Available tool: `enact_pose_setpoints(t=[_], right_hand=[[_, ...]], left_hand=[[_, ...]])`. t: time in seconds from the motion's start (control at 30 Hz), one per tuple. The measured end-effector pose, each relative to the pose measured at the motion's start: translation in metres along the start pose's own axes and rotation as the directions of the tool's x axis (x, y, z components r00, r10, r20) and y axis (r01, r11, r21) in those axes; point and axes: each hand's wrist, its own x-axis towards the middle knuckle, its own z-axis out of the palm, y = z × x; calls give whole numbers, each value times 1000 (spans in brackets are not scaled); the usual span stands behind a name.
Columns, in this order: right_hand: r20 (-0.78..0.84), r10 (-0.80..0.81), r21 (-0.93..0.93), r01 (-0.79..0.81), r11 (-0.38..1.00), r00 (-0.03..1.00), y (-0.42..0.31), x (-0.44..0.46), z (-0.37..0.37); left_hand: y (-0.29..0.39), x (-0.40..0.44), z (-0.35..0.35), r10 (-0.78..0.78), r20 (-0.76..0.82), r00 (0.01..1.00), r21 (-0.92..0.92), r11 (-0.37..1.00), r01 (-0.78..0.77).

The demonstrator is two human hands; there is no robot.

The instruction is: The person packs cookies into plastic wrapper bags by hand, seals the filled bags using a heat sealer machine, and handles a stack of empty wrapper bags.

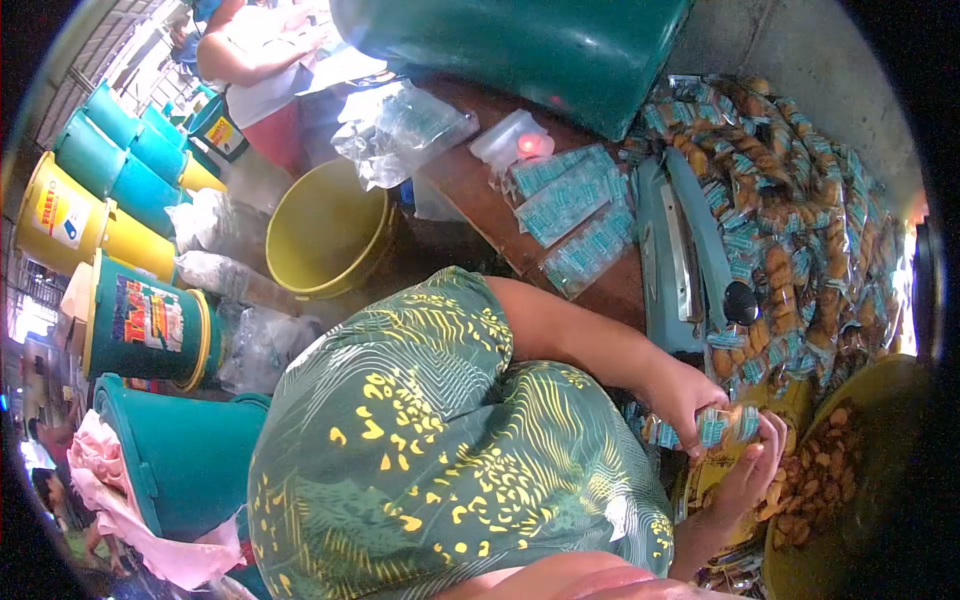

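Grey wall point(815, 60) rises at two o'clock. At four o'clock, the left hand point(692, 398) grasps a teal-labelled, clear plastic packet point(713, 428); the right hand point(748, 474) meets its end, grip unclear. Probably light, slick, crushable: best pinched at the ends.

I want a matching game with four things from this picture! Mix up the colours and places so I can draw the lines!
Column one:
1. Filled packet
2. Cloth
3. Flat printed wrappers
4. Short-sleeved top

Column two:
A. Lying on the brown table
B. Green with yellow markings
C. Between the left hand and right hand
D. Pink

Right pairs: 1-C, 2-D, 3-A, 4-B.
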Motion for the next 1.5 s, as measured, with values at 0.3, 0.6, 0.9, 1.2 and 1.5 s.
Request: enact_pose_setpoints(t=[0.3, 0.6, 0.9, 1.2, 1.5], right_hand=[[-310, 246, -218, -321, 922, 918, -5, -14, -12], [-126, -29, -106, 16, 994, 992, -16, 6, -15], [-151, 278, -24, -285, 958, 949, -5, 34, 46], [69, 450, 708, -361, 607, 890, 17, 98, 85], [273, 82, -391, 32, 920, 959, -57, 126, 106]], left_hand=[[-8, -15, 8, 20, 109, 994, -233, 973, 6], [-5, -43, -13, 19, 17, 1000, -104, 994, -17], [-7, -90, -36, -66, -169, 983, -751, 654, -85], [-9, -155, -79, -321, -596, 736, -564, 820, -99], [-17, -172, -102, -282, -589, 757, -602, 778, -179]])
